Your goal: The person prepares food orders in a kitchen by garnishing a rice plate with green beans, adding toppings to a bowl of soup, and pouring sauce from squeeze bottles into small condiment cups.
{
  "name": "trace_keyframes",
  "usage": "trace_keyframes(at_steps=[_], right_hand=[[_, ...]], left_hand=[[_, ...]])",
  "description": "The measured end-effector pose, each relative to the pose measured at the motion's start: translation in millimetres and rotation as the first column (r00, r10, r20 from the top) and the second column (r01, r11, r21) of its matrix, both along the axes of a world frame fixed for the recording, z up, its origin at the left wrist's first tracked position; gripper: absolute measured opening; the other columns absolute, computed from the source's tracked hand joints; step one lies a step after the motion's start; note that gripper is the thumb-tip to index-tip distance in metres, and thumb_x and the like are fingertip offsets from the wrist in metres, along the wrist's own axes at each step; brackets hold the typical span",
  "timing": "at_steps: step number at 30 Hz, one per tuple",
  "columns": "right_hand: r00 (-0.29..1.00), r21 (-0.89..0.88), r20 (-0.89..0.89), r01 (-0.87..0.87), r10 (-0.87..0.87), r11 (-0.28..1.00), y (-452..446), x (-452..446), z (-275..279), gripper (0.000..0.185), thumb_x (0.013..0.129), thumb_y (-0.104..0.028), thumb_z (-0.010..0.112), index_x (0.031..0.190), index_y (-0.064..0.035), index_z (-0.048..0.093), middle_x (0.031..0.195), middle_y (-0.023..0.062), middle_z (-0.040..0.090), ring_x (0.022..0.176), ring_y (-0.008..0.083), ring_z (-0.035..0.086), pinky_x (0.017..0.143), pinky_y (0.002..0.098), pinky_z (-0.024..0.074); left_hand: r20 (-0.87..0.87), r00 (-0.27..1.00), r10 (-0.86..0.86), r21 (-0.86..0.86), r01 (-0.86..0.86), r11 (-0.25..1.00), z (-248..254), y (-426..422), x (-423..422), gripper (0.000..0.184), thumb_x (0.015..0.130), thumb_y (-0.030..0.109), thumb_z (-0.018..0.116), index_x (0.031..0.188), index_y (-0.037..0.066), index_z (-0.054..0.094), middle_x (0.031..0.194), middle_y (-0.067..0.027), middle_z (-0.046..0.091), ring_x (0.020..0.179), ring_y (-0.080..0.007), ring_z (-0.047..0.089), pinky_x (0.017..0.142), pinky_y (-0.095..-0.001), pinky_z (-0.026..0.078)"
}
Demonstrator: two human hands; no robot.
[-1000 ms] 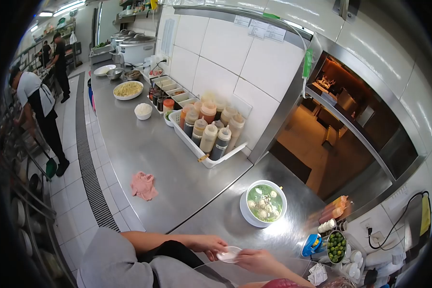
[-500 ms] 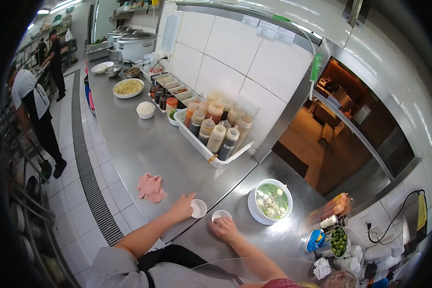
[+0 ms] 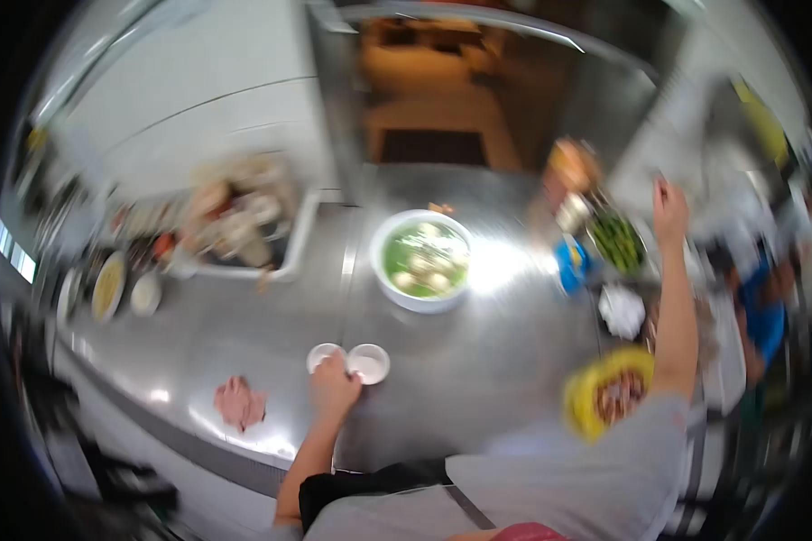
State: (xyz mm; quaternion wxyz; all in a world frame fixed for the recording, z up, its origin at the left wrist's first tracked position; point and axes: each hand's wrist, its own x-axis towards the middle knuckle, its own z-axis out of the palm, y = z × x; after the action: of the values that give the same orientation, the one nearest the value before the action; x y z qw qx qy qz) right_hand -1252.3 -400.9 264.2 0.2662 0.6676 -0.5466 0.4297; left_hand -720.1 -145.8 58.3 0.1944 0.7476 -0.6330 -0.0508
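Two small white bowls stand side by side on the steel counter, the left bowl (image 3: 320,353) partly covered by my fingers and the right bowl (image 3: 372,363) close against it. My left hand (image 3: 336,389) is closed at their near edges, with its fingers on the left one. My right hand (image 3: 669,216) is raised at the far right, above the side items; its fingers are smeared by motion, and I cannot make out anything in them. Beyond the small bowls sits a large white bowl (image 3: 421,304) of green soup with pale round dumplings (image 3: 430,264).
A pink cloth (image 3: 239,403) lies at the left. Behind it is a white basket (image 3: 289,261) of sauce bottles. At the right stand a container of green fruit (image 3: 617,242), a blue item (image 3: 571,264), crumpled white paper (image 3: 622,311) and a yellow bowl (image 3: 584,401).
My view has swung to the right. My right hand has left the small bowl and risen to the far right. The two small bowls are now closer together, with my left hand at them.
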Motion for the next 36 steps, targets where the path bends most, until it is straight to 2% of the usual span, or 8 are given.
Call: trace_keyframes(at_steps=[2, 5, 8, 12, 17, 19, 31, 36], right_hand=[[0.976, 0.155, 0.095, 0.18, -0.196, 0.971, -9.0, -93.6, -11.6, 0.017, 0.078, -0.02, 0.056, 0.086, -0.0063, 0.061, 0.078, 0.0134, 0.061, 0.072, 0.0286, 0.059, 0.064, 0.0347, 0.0453], [0.926, 0.317, -0.005, 0.359, -0.378, 0.878, -7.9, -165.0, -49.9, 0.018, 0.072, -0.016, 0.06, 0.085, -0.0049, 0.062, 0.08, 0.013, 0.062, 0.074, 0.0275, 0.06, 0.066, 0.0351, 0.0466], [0.934, 0.533, -0.121, 0.347, -0.337, 0.772, -18.4, -186.1, -96.7, 0.017, 0.068, -0.013, 0.062, 0.084, -0.0056, 0.063, 0.079, 0.0124, 0.063, 0.075, 0.0283, 0.06, 0.068, 0.0356, 0.0472], [0.88, 0.754, -0.208, 0.422, -0.426, 0.504, -32.6, -193.9, -145.0, 0.022, 0.065, -0.008, 0.062, 0.086, -0.0069, 0.064, 0.086, 0.0133, 0.063, 0.084, 0.0295, 0.059, 0.075, 0.0352, 0.0468], [0.856, 0.732, -0.121, 0.419, -0.503, 0.537, -53.1, -208.7, -174.3, 0.027, 0.067, -0.005, 0.057, 0.094, -0.0062, 0.059, 0.093, 0.0152, 0.06, 0.092, 0.031, 0.055, 0.079, 0.0366, 0.0438], [0.862, 0.728, -0.267, 0.473, -0.43, 0.496, -52.8, -215.8, -177.5, 0.021, 0.069, -0.006, 0.054, 0.091, -0.0057, 0.057, 0.094, 0.0155, 0.058, 0.091, 0.0319, 0.055, 0.077, 0.0397, 0.0434], [0.846, 0.617, -0.477, 0.514, -0.236, 0.595, -54.3, -191.8, -163.2, 0.014, 0.078, -0.006, 0.044, 0.091, -0.0064, 0.049, 0.103, 0.0135, 0.05, 0.091, 0.033, 0.054, 0.074, 0.0427, 0.0449], [0.901, 0.699, -0.343, 0.434, -0.267, 0.568, -57.4, -202.1, -167.4, 0.013, 0.077, -0.009, 0.047, 0.089, -0.0051, 0.049, 0.094, 0.0148, 0.055, 0.087, 0.0308, 0.055, 0.072, 0.0387, 0.0461]], left_hand=[[-0.051, 0.99, -0.128, 0.07, 0.132, 0.989, 13.0, -4.8, -7.9, 0.05, 0.065, 0.014, 0.06, 0.111, 0.003, 0.046, 0.087, -0.0161, 0.054, 0.076, -0.0327, 0.054, 0.066, -0.0425, 0.044], [-0.053, 0.993, -0.105, 0.028, 0.107, 0.994, 15.2, -12.2, -10.4, 0.043, 0.064, 0.006, 0.057, 0.107, 0.005, 0.052, 0.085, -0.0154, 0.054, 0.075, -0.0328, 0.054, 0.066, -0.0413, 0.044], [0.032, 0.997, -0.077, 0.052, 0.075, 0.996, 15.6, -15.2, -8.0, 0.023, 0.064, 0.001, 0.053, 0.084, 0.004, 0.062, 0.085, -0.0143, 0.054, 0.078, -0.0311, 0.053, 0.068, -0.0395, 0.043], [0.077, 0.995, -0.055, 0.104, 0.047, 0.994, 16.9, -17.2, 4.5, 0.024, 0.065, -0.001, 0.052, 0.086, 0.004, 0.062, 0.085, -0.014, 0.054, 0.081, -0.0302, 0.052, 0.071, -0.0384, 0.043], [0.08, 0.997, 0.0, 0.073, -0.006, 0.997, 17.1, -13.5, 14.9, 0.025, 0.066, -0.002, 0.051, 0.087, 0.005, 0.062, 0.086, -0.013, 0.053, 0.082, -0.0302, 0.052, 0.073, -0.0381, 0.042], [0.082, 0.997, -0.004, 0.083, -0.003, 0.997, 15.7, -11.7, 17.5, 0.025, 0.066, -0.002, 0.051, 0.087, 0.006, 0.061, 0.088, -0.0127, 0.052, 0.083, -0.0302, 0.052, 0.073, -0.0381, 0.042], [0.091, 0.996, -0.023, 0.183, 0.006, 0.983, 22.3, -14.2, 14.6, 0.026, 0.068, -0.001, 0.05, 0.091, 0.006, 0.06, 0.09, -0.0125, 0.049, 0.085, -0.0306, 0.05, 0.075, -0.0384, 0.041], [0.107, 0.994, -0.004, 0.165, -0.013, 0.986, 23.0, -15.3, 10.4, 0.025, 0.068, -0.001, 0.05, 0.09, 0.005, 0.06, 0.089, -0.0129, 0.049, 0.085, -0.0313, 0.05, 0.075, -0.0388, 0.04]])
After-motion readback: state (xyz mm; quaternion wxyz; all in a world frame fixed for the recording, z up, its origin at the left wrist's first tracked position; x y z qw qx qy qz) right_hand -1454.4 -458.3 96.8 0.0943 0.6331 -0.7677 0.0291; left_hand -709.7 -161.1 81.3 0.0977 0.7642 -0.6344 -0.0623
